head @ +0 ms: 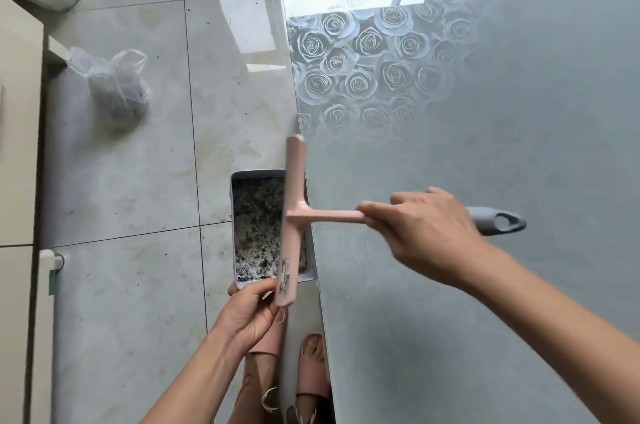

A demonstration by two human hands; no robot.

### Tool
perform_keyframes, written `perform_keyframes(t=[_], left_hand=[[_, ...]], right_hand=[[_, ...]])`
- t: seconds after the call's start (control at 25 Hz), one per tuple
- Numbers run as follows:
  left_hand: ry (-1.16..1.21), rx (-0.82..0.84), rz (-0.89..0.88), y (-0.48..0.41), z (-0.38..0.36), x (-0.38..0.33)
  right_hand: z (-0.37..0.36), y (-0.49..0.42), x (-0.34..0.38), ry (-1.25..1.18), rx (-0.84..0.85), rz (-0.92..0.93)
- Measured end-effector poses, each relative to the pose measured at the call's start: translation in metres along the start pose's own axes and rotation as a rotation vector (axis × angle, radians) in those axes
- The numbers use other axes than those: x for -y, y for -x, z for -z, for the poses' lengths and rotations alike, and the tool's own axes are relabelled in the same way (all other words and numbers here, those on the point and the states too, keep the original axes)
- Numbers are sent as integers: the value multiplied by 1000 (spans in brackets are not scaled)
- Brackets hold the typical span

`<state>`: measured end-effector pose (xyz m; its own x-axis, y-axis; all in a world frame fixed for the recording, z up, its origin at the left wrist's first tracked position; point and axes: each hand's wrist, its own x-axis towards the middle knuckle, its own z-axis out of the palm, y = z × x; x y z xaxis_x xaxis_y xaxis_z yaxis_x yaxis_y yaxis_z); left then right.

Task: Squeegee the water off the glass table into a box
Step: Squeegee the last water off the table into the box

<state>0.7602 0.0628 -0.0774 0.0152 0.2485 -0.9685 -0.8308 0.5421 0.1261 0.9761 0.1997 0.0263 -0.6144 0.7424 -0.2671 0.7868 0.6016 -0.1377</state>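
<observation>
Between hands, pink squeegee (292,212) blade over table edge (313,240) (stroke ending): right hand (420,236) wrapping handle, left hand (251,311) gripping catch box (266,226); remaining water indiscernible.

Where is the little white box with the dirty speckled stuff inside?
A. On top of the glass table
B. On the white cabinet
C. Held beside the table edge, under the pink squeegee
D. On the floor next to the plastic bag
C. The left hand holds the small white box against the frosted glass table's edge, with the pink squeegee's blade over it.
</observation>
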Motion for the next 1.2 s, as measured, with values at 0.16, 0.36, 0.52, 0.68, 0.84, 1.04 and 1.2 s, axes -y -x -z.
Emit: perform_keyframes(t=[0.16, 0.36, 0.52, 0.68, 0.84, 1.04, 1.2], left_hand=[[46, -27, -41, 0, 0, -8], [30, -26, -26, 2, -8, -17], [10, 10, -8, 2, -9, -16], [8, 12, -18, -1, -13, -28], [-8, 7, -38, -2, -25, -44], [-29, 13, -56, -6, -39, -60], [-42, 38, -54, -3, -39, -65]], right_hand=[[21, 79, -79, 56, -38, -282], [15, 94, -91, 7, 145, -401], [-7, -6, -14, -29, 115, -195], [12, -18, -18, -7, 14, -153], [46, 16, -99, 31, 132, -386], [34, -37, -65, 23, 179, -266], [22, -82, -10, -5, 60, -144]])
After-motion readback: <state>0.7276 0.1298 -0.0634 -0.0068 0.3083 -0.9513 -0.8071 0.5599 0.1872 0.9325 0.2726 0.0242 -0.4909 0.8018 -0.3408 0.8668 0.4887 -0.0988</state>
